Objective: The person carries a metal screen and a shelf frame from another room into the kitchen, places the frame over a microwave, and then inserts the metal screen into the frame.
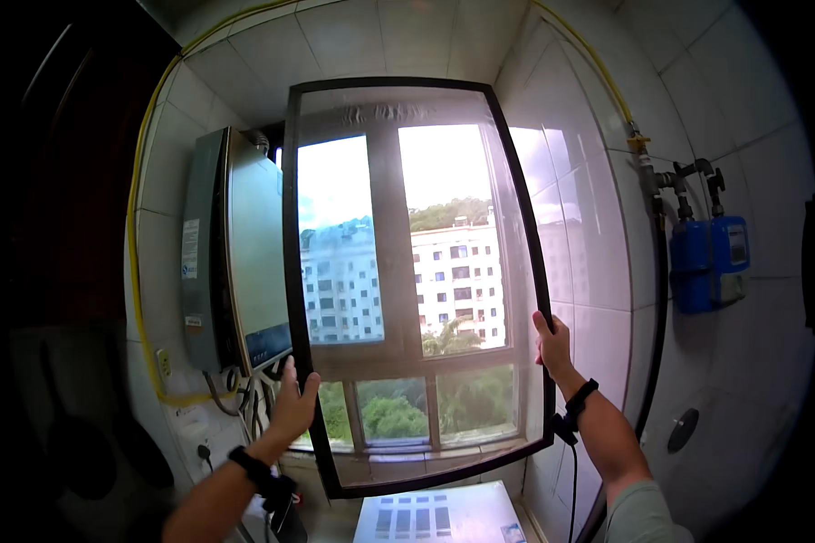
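Note:
A tall glass panel in a dark frame (526, 203) is held upright and slightly tilted before me, with a window (388, 271) seen through the pane. My right hand (554, 346) grips the right side of this frame, fingers curled around its edge. On the left side, my left hand (297, 400) lies against the lower part of the frame, its thumb and fingers spread along the edge. Marks or smears show on the glass near the top. Dark bands with small devices and cables are on both wrists.
Close to the panel's left is a wall-mounted water heater (261, 251) with hoses below. A white box-like appliance (441, 519) stands beneath. The right wall bears a blue gas meter (710, 261) and pipes. A yellow gas pipe (133, 237) runs along the left wall; pans hang at far left.

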The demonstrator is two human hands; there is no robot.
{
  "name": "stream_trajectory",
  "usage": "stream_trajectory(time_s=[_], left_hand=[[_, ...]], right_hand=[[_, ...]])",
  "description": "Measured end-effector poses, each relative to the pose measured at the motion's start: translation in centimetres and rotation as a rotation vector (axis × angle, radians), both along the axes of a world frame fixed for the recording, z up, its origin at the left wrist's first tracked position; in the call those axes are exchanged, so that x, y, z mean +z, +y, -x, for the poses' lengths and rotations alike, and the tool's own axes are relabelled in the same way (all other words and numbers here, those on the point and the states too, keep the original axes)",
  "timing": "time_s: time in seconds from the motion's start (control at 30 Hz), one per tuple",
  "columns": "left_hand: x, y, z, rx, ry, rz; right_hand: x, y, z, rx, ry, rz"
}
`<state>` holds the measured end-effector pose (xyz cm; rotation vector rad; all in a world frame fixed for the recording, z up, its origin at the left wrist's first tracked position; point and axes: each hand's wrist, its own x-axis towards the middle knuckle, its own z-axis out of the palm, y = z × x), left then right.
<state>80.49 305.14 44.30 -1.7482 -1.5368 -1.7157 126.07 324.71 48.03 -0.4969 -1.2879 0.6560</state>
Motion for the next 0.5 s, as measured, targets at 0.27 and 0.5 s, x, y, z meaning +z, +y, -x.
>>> stream_trajectory(time_s=[0.27, 0.5], left_hand=[[-3.1, 12.8, 1.9, -0.139, -0.191, 0.024], [-2.2, 16.8, 2.7, -0.172, -0.253, 0.202]], right_hand=[[2.0, 5.3, 0.5, -0.239, 0.026, 0.024], [3.0, 7.9, 2.7, -0.372, -0.01, 0.083]])
